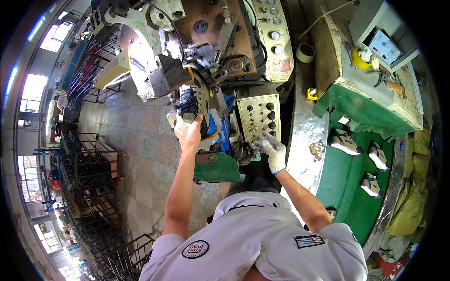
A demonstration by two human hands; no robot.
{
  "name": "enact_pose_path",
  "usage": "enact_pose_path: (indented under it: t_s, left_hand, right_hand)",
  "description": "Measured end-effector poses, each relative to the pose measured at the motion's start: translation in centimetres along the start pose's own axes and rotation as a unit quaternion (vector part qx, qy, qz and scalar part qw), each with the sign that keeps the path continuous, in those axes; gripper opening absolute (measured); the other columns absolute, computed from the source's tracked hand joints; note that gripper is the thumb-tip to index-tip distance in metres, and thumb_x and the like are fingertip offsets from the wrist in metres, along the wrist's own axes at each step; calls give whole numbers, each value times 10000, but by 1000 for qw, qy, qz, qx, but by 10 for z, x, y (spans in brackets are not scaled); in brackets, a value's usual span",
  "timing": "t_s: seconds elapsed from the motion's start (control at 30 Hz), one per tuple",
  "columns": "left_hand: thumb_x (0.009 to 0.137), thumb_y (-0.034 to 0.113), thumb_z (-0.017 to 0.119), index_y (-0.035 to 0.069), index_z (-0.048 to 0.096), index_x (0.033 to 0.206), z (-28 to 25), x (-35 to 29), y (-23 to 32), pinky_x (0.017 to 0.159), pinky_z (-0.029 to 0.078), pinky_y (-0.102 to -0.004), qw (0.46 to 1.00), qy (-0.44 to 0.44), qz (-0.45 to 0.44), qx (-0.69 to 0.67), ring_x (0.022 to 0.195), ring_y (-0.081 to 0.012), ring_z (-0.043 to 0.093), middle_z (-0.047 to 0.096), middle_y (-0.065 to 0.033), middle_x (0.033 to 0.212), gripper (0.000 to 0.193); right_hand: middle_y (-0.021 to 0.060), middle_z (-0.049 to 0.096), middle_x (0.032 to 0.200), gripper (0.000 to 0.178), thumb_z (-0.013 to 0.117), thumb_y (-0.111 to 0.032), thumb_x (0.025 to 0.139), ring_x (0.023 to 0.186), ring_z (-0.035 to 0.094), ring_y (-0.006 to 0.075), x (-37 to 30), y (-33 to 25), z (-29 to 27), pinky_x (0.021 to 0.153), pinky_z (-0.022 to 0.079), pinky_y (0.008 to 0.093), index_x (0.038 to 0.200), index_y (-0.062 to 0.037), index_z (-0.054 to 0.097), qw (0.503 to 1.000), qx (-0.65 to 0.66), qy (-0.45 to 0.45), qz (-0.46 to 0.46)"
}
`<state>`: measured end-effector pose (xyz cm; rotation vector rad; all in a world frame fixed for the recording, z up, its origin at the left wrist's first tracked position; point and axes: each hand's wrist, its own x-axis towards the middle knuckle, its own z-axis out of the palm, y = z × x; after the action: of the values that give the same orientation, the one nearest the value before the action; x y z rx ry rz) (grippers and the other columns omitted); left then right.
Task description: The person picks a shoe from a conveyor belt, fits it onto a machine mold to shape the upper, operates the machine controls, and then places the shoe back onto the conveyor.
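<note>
- The bare left hand (188, 132) is wrapping its fingers and thumb around the near, rounded end of a shoe (188, 99).
- That shoe is sitting lengthwise under the machine's (200, 42) dark, blocky metal head; its dark upper is showing laces, and a strip of orange is running near its far end.
- The right hand (273, 151) is wearing a pale knitted glove, coarse in weave, with blue edging at the cuff; its fingers are bending loosely, slightly apart, and I cannot tell whether they are touching anything.
- It is hovering at the lower edge of a cream, rectangular control panel (260, 117), where round black knobs are standing in a column.
- A stiff green flap (216, 167) is hanging below the machine, its surface looking matte and worn.
- To the right, a scuffed, shiny metal worktop (302, 140) is carrying a patch of small brownish bits (317, 151).
- Beyond it, pale shoes with dark soles, one a low, curved shape (346, 142), are resting on a smooth green surface (344, 175).
</note>
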<state>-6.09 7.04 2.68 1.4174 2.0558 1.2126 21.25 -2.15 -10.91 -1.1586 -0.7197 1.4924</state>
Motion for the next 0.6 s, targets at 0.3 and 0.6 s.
enact_pose_path:
  t_s: [0.3, 0.6]
  left_hand:
    - [791, 112, 759, 15, 570, 1201, -8, -2, 18, 859, 511, -389, 999, -20, -15, -40, 915, -303, 678, 719, -138, 1006, 462]
    - [782, 189, 775, 66, 515, 1325, -12, 7, 3, 914, 499, -424, 994, -68, -58, -69, 1019, -362, 670, 703, -174, 1080, 614]
  right_hand:
    - [208, 669, 1241, 581, 678, -234, 970, 1051, 709, 277, -23, -2, 25, 867, 577, 359, 1395, 113, 487, 999, 34, 30, 25]
    - [202, 670, 1225, 535, 644, -213, 994, 1034, 703, 246, -26, -9, 49, 863, 578, 342, 1401, 101, 496, 996, 11, 84, 1]
